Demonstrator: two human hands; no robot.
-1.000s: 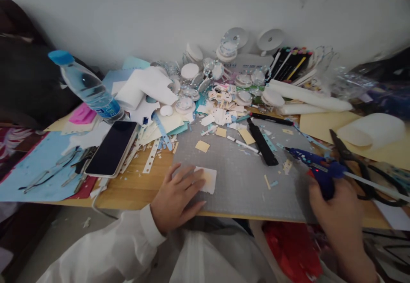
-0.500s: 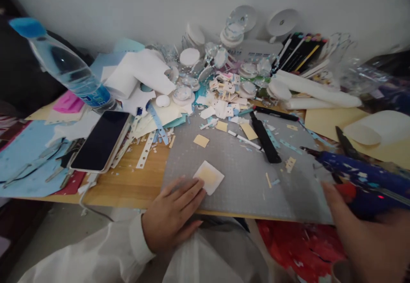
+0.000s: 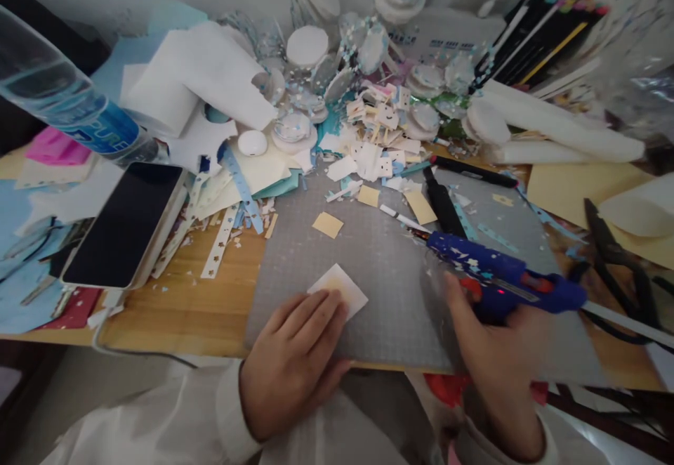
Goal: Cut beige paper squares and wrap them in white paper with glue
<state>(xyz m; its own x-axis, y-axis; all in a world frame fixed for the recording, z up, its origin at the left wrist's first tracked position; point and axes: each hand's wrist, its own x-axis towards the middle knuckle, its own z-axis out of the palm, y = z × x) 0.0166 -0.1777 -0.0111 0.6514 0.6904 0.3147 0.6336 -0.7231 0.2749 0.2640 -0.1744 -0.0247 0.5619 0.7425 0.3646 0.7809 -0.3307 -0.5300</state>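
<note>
Your right hand (image 3: 495,374) grip closed round blue glue gun (image 3: 500,279); left hand (image 3: 295,363) flat, pinning paper square (image 3: 340,286) on cutting mat (image 3: 390,275). Gluing step, judging; next, nozzle onto square.

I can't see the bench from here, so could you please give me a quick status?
Left hand flat on paper square. Right hand grips blue glue gun, nozzle clear of the square. Grey mat between them bare.

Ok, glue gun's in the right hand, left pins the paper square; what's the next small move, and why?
Probably swing the glue gun nozzle left and down to the paper square: the left hand pins its near corner, and the nozzle sits apart from it, over the grey mat.
</note>
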